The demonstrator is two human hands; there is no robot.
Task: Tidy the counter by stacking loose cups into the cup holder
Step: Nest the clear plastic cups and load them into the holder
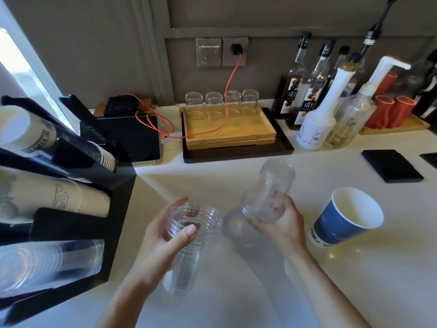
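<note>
My left hand (pixel 165 235) grips a stack of clear plastic cups (pixel 189 237), mouth up, above the white counter. My right hand (pixel 281 226) holds a single clear plastic cup (pixel 269 190) by its rim, bottom pointing up and away, tilted, just right of the stack and apart from it. A blue paper cup (pixel 347 216) stands tilted on the counter to the right. The black cup holder (pixel 101 209) stands at the left, with white paper cups (pixel 59 197) in its upper slots and clear cups (pixel 54 261) in the lowest slot.
A wooden tray (pixel 229 133) with several upturned glasses sits at the back on a black tray. Syrup bottles (pixel 307 100) and red cups (pixel 387 110) line the back right. A black pad (pixel 391 165) lies at right. A red cable (pixel 227 91) runs from the wall socket.
</note>
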